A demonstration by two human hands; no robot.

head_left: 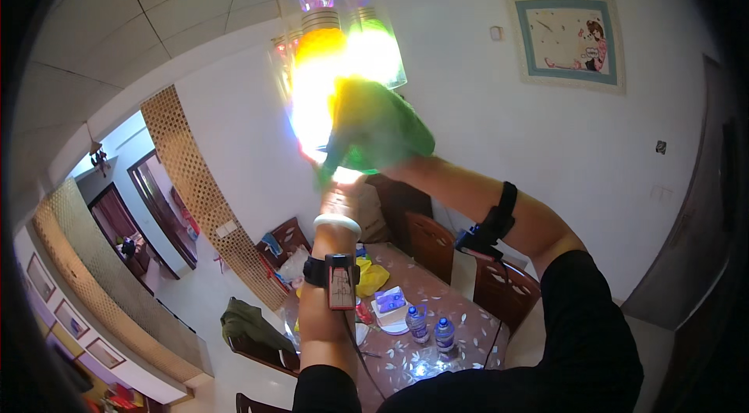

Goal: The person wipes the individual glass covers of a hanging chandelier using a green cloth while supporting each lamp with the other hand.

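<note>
A lit hanging lamp [335,30] with clear glass cylinder shades glows yellow and green near the ceiling. My right hand [390,149] is raised to it, wrapped in a green cloth [378,128] pressed against the lower shade. My left hand [341,193] reaches up beneath the lamp; its fingers are lost in the glare. A white bangle and a black wrist device sit on my left forearm, and a black strap device on my right.
Below stands a patterned dining table [452,304] with two water bottles [431,329], a tissue box and a yellow item. Wooden chairs [427,240] ring it. A framed picture [568,40] hangs on the white wall; a lattice screen [204,194] is at left.
</note>
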